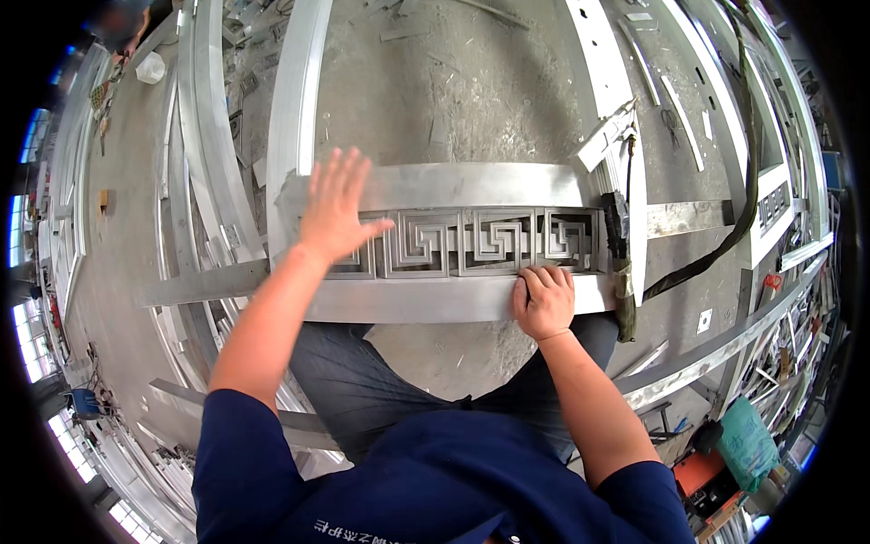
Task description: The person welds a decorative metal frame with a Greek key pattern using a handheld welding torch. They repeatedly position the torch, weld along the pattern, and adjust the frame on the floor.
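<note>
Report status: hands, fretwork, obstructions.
Left hand open, partly hiding left end of fretwork. Right hand on lower rail. Fretwork between it and upper rail. Dark cable at right.

And here's the grey floor [498, 109], scraps [405, 34] strewn across, tan block [104, 201] toward its left edge, pale strip [682, 123] lying rightward!

The head camera, left of a side-by-side pair, looks steeply down from the wearer's head, upright and unmirrored; the navy T-shirt [435, 471] fills the near lower edge, the Greek-key metal panel [465, 241] lies close at centre, and the fisheye bends long aluminium profiles [210, 109] toward the dark rim
</note>
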`<state>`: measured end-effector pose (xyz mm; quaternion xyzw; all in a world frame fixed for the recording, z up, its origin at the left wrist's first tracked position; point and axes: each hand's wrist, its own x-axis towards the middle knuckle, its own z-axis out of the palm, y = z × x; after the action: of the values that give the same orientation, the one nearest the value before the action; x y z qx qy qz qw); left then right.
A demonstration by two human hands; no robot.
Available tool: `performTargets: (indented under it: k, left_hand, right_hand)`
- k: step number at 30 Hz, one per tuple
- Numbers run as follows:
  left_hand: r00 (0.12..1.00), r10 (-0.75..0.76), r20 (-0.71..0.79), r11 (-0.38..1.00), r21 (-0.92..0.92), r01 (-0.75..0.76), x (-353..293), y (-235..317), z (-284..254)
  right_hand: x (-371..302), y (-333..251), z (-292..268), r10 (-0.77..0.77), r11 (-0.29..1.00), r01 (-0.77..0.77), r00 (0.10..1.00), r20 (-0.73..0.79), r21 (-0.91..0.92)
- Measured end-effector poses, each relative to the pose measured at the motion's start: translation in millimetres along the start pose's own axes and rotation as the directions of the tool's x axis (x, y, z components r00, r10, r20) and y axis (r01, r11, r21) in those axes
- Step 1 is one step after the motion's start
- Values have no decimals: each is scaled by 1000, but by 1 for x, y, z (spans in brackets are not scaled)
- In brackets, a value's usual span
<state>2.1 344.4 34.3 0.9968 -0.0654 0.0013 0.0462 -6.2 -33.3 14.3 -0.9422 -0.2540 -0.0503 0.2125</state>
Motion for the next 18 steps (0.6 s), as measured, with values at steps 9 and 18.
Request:
performTargets:
  k: [9, 18]
  left_hand:
    - [943, -92, 319, 960, -224, 169, 80, -19, 8]
    - [857, -469, 212, 850, -154, 503, 88, -12, 26]
  right_hand:
    - [1, 3, -1, 19, 1000, -19, 998, 55, 2]
    - [2, 4, 0, 6, 1000, -6, 995, 101, 1]
